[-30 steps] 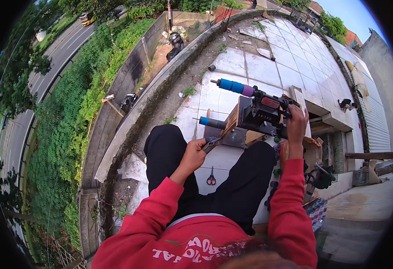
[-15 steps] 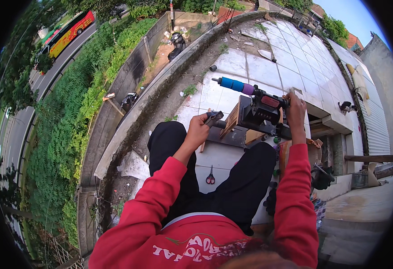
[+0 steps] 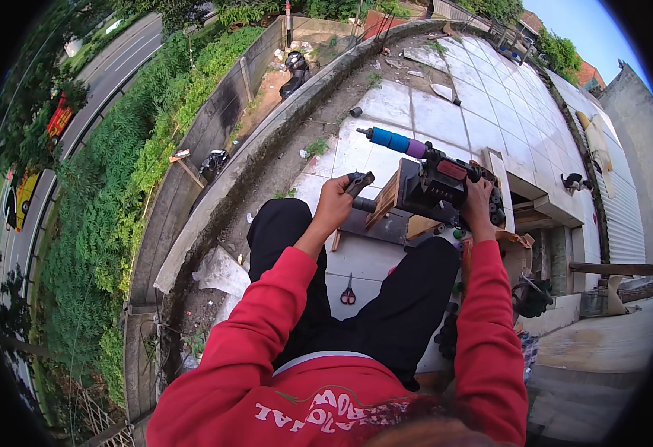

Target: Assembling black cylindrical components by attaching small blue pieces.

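My left hand point(image 3: 332, 203) is closed round a small dark metal tool point(image 3: 359, 183), whose kind I cannot make out. Just beyond it a dark grey cylinder point(image 3: 364, 203) juts from a wooden stand point(image 3: 384, 200). On this stand sits a black machine point(image 3: 443, 180); a rod wrapped in blue and purple point(image 3: 395, 141) sticks out to its left. My right hand point(image 3: 479, 205) is closed at the machine's right end, just below a black knob; its fingertips are partly hidden. Scissors with red-and-black handles point(image 3: 348, 295) lie on the tiles between my legs.
Several dark round pieces point(image 3: 497, 207) lie right of my right hand. An opening framed by a low white wall point(image 3: 498, 186) is farther right. A curved concrete kerb point(image 3: 215, 195) runs along the left, with greenery and a road beyond. A cat point(image 3: 576, 182) is at the far right.
My right hand has come down along the machine's right end, uncovering the dark round pieces beside it. My left hand has risen slightly with the tool, which has turned. Traffic on the road has moved.
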Demonstrator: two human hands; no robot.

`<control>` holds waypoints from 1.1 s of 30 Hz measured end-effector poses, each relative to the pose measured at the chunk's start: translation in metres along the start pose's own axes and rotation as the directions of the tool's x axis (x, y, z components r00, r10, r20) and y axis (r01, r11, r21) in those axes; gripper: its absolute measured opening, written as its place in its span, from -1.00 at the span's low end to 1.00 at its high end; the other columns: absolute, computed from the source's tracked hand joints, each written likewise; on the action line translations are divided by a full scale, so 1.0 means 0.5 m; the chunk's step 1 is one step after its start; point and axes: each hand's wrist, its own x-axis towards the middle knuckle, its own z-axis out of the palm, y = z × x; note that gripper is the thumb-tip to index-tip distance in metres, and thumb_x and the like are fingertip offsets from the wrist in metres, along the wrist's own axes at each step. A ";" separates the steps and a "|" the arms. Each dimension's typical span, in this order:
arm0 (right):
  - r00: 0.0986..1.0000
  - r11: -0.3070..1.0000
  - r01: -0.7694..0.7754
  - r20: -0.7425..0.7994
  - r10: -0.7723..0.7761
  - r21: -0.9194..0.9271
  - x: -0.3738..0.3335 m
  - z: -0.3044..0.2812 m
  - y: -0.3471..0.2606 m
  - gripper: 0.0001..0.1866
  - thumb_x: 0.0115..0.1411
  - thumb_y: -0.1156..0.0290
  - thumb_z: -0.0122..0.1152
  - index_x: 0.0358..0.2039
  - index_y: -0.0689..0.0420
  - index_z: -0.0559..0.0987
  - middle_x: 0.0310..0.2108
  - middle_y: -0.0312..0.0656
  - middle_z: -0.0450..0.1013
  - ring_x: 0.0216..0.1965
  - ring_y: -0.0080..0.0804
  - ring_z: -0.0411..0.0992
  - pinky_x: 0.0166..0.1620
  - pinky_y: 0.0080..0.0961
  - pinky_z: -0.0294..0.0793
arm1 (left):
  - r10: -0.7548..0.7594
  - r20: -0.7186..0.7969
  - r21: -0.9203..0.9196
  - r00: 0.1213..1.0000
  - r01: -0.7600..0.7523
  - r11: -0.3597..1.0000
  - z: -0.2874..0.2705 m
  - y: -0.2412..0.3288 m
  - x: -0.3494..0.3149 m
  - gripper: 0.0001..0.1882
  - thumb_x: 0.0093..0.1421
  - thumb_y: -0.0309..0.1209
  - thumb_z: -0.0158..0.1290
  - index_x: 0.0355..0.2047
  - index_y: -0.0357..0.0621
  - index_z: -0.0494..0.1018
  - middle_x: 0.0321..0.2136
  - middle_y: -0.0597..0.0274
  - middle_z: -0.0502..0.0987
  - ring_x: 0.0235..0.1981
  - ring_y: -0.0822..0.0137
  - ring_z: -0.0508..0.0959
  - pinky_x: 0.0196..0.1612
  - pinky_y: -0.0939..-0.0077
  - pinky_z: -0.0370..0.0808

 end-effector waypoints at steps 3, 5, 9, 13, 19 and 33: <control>0.994 0.990 -0.095 0.069 0.088 0.107 -0.037 0.016 -0.025 -0.46 0.12 0.40 0.32 0.14 0.14 0.48 -0.04 -0.02 0.45 0.15 -0.02 0.37 0.24 -0.01 0.20 | 0.029 0.006 -0.013 1.000 -0.029 0.999 -0.004 -0.014 0.005 -0.77 0.36 -0.62 0.05 -0.07 -0.28 0.66 -0.37 0.53 0.60 -0.31 0.67 0.42 -0.22 0.64 0.41; 0.991 0.985 -0.135 0.023 0.133 0.112 -0.067 0.020 -0.037 -0.52 0.16 0.40 0.28 0.11 0.15 0.48 0.02 0.03 0.44 0.18 -0.01 0.36 0.36 0.04 0.11 | 0.029 0.015 0.013 0.999 -0.029 0.999 -0.008 -0.028 0.007 -0.77 0.36 -0.61 0.06 -0.06 -0.28 0.66 -0.35 0.52 0.61 -0.30 0.67 0.43 -0.20 0.64 0.41; 0.982 0.969 -0.185 0.053 0.179 0.166 -0.103 -0.056 -0.086 -0.61 0.20 0.43 0.23 0.05 0.18 0.48 -0.01 0.00 0.44 0.15 -0.01 0.38 0.39 0.05 0.09 | 0.030 0.002 -0.021 1.000 -0.030 0.999 -0.007 -0.015 0.002 -0.77 0.37 -0.60 0.06 -0.05 -0.29 0.65 -0.33 0.50 0.62 -0.28 0.66 0.44 -0.18 0.64 0.42; 0.974 0.959 -0.207 -0.051 0.220 0.193 -0.093 -0.144 -0.089 -0.74 0.24 0.49 0.16 -0.05 0.20 0.48 -0.10 -0.04 0.44 0.10 -0.04 0.39 0.38 0.04 0.12 | 0.057 -0.039 0.009 0.998 -0.056 0.998 -0.004 -0.011 -0.001 -0.78 0.37 -0.59 0.07 -0.06 -0.30 0.65 -0.34 0.47 0.63 -0.29 0.65 0.45 -0.18 0.62 0.43; 0.965 0.972 -0.196 -0.152 0.215 0.128 -0.010 -0.144 -0.046 -0.81 0.27 0.50 0.13 -0.10 0.15 0.48 -0.16 -0.06 0.45 0.04 -0.04 0.41 0.33 0.00 0.16 | 0.071 -0.033 0.016 0.997 -0.070 0.997 -0.002 -0.009 -0.005 -0.77 0.36 -0.60 0.07 -0.05 -0.29 0.66 -0.34 0.42 0.66 -0.29 0.64 0.47 -0.19 0.61 0.45; 0.995 0.987 -0.091 0.041 0.086 0.134 -0.036 0.030 -0.011 -0.48 0.19 0.44 0.26 0.19 0.14 0.47 0.08 -0.04 0.45 0.16 0.03 0.37 0.35 0.09 0.15 | 0.060 -0.016 0.051 0.998 -0.059 0.997 0.012 0.001 -0.008 -0.57 0.22 -0.79 -0.09 -0.01 -0.29 0.65 -0.27 0.33 0.70 -0.21 0.59 0.53 -0.07 0.63 0.46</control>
